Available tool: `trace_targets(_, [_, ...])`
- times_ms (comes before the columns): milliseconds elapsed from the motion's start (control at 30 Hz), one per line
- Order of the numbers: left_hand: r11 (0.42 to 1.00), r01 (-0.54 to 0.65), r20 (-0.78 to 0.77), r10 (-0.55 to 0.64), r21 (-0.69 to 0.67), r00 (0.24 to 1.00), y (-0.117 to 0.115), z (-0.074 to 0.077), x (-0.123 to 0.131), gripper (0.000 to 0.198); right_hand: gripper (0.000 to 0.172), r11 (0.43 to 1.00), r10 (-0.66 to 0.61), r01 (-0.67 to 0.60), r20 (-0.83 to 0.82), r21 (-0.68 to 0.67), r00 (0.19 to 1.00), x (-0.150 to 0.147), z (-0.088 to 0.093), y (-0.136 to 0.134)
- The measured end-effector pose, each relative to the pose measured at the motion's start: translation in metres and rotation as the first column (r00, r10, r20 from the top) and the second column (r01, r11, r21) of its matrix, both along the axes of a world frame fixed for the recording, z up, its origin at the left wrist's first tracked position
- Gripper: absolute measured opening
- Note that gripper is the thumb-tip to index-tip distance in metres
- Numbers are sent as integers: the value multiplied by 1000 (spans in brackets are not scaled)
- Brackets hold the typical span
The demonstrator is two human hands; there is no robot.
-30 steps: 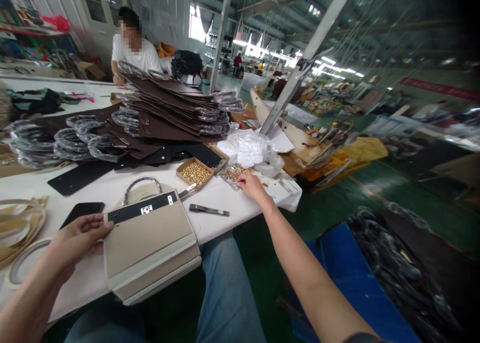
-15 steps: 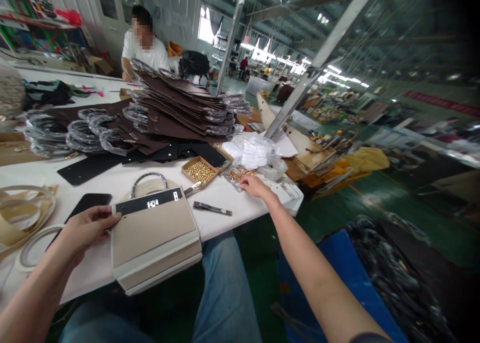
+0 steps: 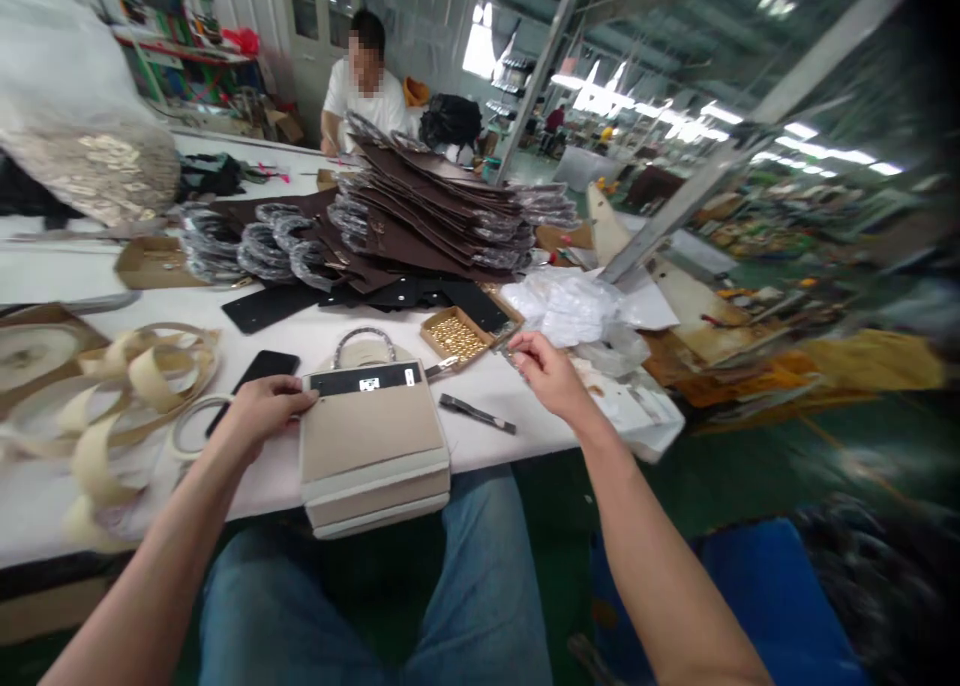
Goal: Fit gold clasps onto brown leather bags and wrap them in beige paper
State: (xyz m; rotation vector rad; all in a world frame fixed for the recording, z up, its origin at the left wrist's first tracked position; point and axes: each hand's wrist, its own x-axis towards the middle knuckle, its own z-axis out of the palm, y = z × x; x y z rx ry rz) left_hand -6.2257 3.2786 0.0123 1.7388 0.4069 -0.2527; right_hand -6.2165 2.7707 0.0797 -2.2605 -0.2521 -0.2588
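Note:
A beige handbag (image 3: 375, 431) with a dark strip and a wrapped ring handle lies at the table's front edge. My left hand (image 3: 271, 406) pinches its upper left corner, thumb on the front panel. My right hand (image 3: 544, 371) has its fingertips closed beside the white plastic bags; whatever is between them is too small to make out. Just left of that hand stands a cardboard box of gold studs (image 3: 457, 336). A dark metal tool (image 3: 478, 414) rests on the table between the handbag and my right hand.
Brown bag panels (image 3: 420, 216) with wrapped handles are piled behind. White plastic bags (image 3: 562, 304) lie at the right. A black phone (image 3: 259, 374), tape rolls (image 3: 196, 426) and loose beige strips (image 3: 105, 456) are on the left. A person (image 3: 364, 91) sits across the table.
The view has turned left, so the scene sits further right. My right hand has drawn back slightly from the small gold parts towards the stud box. My left hand stays on the handbag.

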Motion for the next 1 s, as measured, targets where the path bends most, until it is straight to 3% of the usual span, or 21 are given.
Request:
trace_targets(67, [1000, -6, 4, 6, -18, 1000, -1, 10, -1, 53, 19, 978, 208, -209, 43, 12, 977, -9, 15, 67])
trace_targets(167, [997, -3, -19, 1, -81, 1000, 1, 19, 0, 51, 32, 873, 483, -487, 99, 24, 870, -16, 27, 166])
trace_targets(233, [993, -2, -41, -3, -118, 999, 4, 24, 1, 52, 33, 814, 577, -580, 117, -7, 808, -12, 22, 217])
trace_targets(333, [987, 9, -71, -20, -161, 997, 10, 26, 5, 54, 34, 777, 627, -613, 93, -145, 773, 2, -1, 263])
trace_targets(433, [987, 26, -90, -40, -159, 995, 13, 25, 8, 51, 41, 762, 625, -588, 73, -269, 777, 15, -23, 279])
trace_targets(533, [990, 33, -50, -41, -138, 998, 11, 20, 9, 45, 25, 759, 623, -568, 103, -319, 775, 19, -34, 283])
trace_targets(767, [998, 56, 74, -58, 30, 996, 11, 8, 6, 34, 22, 726, 627, -525, 116, -444, 770, 23, -39, 289])
trace_targets(1000, [999, 44, 112, -46, 15, 993, 12, 0, 8, 28, 14, 734, 610, -477, 161, -483, 775, 17, -45, 296])
